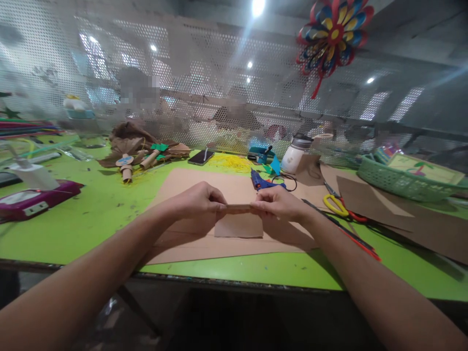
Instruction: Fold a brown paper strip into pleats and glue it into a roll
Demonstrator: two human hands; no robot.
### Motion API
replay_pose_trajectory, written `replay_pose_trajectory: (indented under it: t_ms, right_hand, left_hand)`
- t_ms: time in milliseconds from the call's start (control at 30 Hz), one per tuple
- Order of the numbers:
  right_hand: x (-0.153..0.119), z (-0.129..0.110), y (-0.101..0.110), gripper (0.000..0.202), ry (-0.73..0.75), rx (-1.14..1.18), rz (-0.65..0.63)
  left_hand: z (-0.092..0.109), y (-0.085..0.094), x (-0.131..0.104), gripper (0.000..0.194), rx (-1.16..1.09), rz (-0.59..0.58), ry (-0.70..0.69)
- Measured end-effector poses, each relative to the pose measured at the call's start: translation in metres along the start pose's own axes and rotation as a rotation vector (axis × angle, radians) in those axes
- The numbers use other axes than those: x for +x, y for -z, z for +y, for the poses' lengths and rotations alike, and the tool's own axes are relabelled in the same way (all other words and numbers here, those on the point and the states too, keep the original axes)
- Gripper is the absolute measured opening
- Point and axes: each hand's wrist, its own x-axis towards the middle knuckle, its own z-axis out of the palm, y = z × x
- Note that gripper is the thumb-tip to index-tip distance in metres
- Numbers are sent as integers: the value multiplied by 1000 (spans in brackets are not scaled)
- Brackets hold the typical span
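Note:
A small piece of brown cardboard [239,228] is held at its far edge, which looks folded or rolled into a narrow strip. My left hand [201,201] pinches the left end of that edge between thumb and fingers. At the right end, my right hand [280,202] grips it the same way. Under both hands lies a large brown cardboard sheet [175,246] on the green table [91,234]. A blue glue gun [261,182] rests just beyond my right hand.
Yellow-and-red-handled scissors [336,205], cardboard sheets [435,234] and a green basket [395,180] are on the right. A white bottle [294,155], yellow shreds [230,162] and a phone [201,156] stand or lie behind. A purple power strip [54,199] lies left.

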Motion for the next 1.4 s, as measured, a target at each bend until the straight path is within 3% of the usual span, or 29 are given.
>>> replay_pose_trajectory:
  t_ms: [167,367,600,700,833,900,1000,1100,1200,1300,1367,1400]
  right_hand:
    - [-1,3,1,32,-54,71,-58]
    - [-1,0,-2,26,45,-61,-59]
    - [-5,-11,-4,33,49,-48,-13]
    - [-5,-11,-1,35,57,144,97]
    - [-8,-16,1,42,90,479,216]
    - [-12,-22,-1,43,96,507,137]
    - [-20,-33,-5,53,127,495,-113]
    - [-25,-41,-8,42,213,440,-250]
    - [-24,-43,-11,29,299,439,-249]
    - [-20,-38,-15,20,360,484,-164]
    - [-19,-32,-15,17,348,506,-108]
    - [-18,-29,-15,16,329,510,-90]
  left_hand:
    - [-2,-4,1,21,16,66,65]
    - [-4,-4,0,24,-190,-91,-7]
    - [1,1,0,24,-158,-81,-46]
    - [-1,1,-2,21,-355,-83,-68]
    - [0,-4,-4,16,-804,-161,-74]
    - [3,-9,-4,14,-984,-231,-69]
    - [8,-17,-7,16,-1154,-336,-40]
    - [13,-22,-12,19,-1221,-425,4]
    - [16,-26,-17,17,-1250,-485,24]
    - [16,-32,-18,19,-1238,-544,3]
    - [13,-34,-15,21,-1237,-526,7]
    - [11,-33,-13,20,-1253,-458,13]
